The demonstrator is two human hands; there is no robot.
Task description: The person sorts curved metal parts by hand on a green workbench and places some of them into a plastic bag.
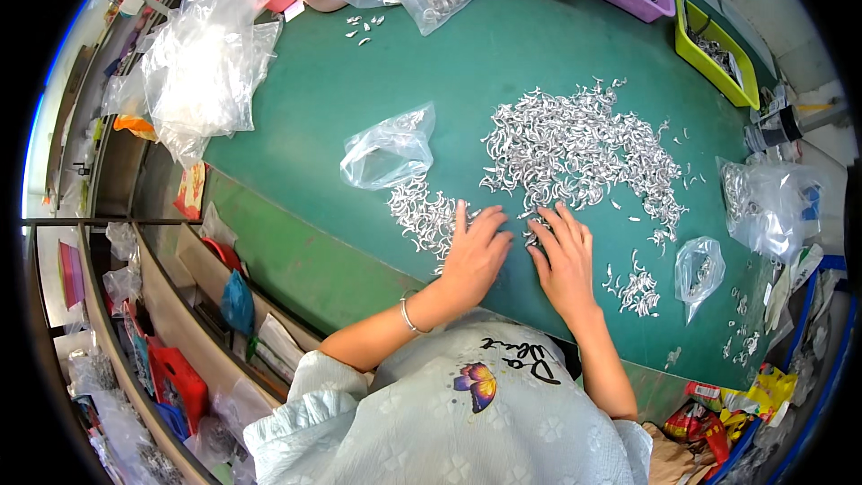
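Observation:
Small curved silvery metal pieces lie in a large pile (575, 148) on the green table (314, 63). My right hand (566, 265) is at the near edge of that pile, fingers spread, its fingertips over a few loose pieces. Just left of it is my left hand (474, 256), fingers apart and bent a little, beside a smaller pile (422, 220) of the same pieces. An open clear plastic bag (391, 148) lies at the far end of this smaller pile. Neither hand shows anything held, though what is under the fingertips is partly hidden.
Another small heap (636, 289) and a small clear bag (700, 271) lie to the right. Along the far side are a purple basket (633, 0) and a yellow-green basket (718, 49) with metal parts. Large clear bags (206, 63) hang at the left edge, above shelving (148, 323).

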